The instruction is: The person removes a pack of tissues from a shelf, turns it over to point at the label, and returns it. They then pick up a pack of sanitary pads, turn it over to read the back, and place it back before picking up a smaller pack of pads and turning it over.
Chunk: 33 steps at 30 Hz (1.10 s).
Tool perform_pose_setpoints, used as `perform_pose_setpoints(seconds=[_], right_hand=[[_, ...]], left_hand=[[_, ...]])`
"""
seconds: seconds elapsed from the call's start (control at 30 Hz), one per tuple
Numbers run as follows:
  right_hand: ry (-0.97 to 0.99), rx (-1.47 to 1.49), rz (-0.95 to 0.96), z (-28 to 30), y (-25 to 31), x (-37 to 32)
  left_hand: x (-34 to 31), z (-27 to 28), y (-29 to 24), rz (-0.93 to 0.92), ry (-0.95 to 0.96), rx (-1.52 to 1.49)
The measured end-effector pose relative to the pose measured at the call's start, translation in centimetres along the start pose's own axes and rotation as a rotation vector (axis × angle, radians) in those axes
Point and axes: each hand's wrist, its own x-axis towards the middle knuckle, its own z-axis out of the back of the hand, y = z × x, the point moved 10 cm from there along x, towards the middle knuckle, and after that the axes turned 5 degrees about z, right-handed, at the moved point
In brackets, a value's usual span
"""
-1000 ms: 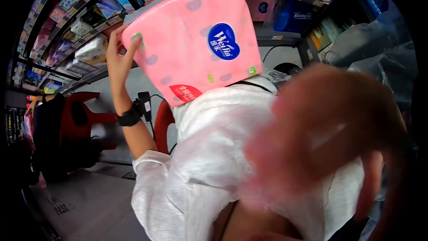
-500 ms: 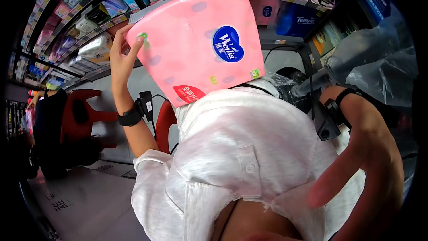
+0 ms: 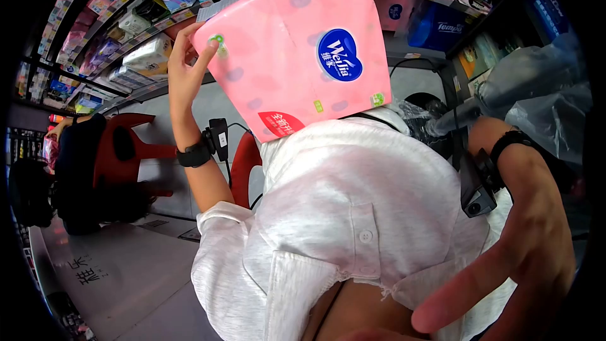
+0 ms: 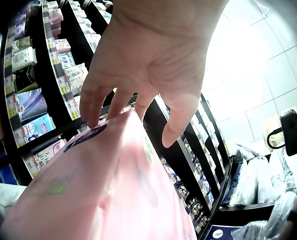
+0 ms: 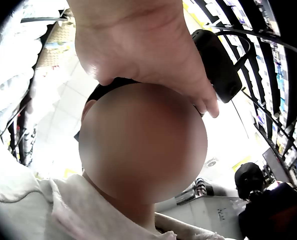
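A large pink pack of tissues (image 3: 284,50) with a blue WeiJia heart logo stands on edge against the front of the person's white shirt (image 3: 353,183). My left hand (image 3: 189,69) grips its upper left corner, thumb on the printed face and fingers behind; in the left wrist view this hand (image 4: 148,70) reaches over the pack's top edge (image 4: 131,120). My right hand (image 3: 511,259) is raised close to the head camera, one finger stretched out. In the right wrist view the right hand (image 5: 133,50) is up at the person's forehead, its other fingertips hidden.
Shelves of packaged goods (image 3: 136,25) curve along the left and back. A red chair (image 3: 136,148) and another person in dark clothes (image 3: 79,158) are at left. Clear plastic bags (image 3: 549,113) hang at right, and a grey counter (image 3: 120,271) is at lower left.
My right hand, blurred in front of the shirt a second ago, has drawn back to the lower right, near the head. The left hand keeps its hold; the view has shifted slightly.
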Motion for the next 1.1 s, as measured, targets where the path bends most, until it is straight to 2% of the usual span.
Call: perform_pose_setpoints(seconds=[0.23,0.57,1.1], right_hand=[[0.044,-0.072,-0.114,0.0,0.1,0.7],[0.030,-0.307,-0.432,1.3,0.8,-0.2],[0.194,-0.722,-0.756,-1.2,-4.1,1.2]], left_hand=[[0.0,0.0,-0.1,-0.009,0.006,-0.014],[0.0,-0.1,-0.3,-0.014,0.014,-0.011],[-0.1,0.2,-0.4,-0.018,0.012,-0.009]])
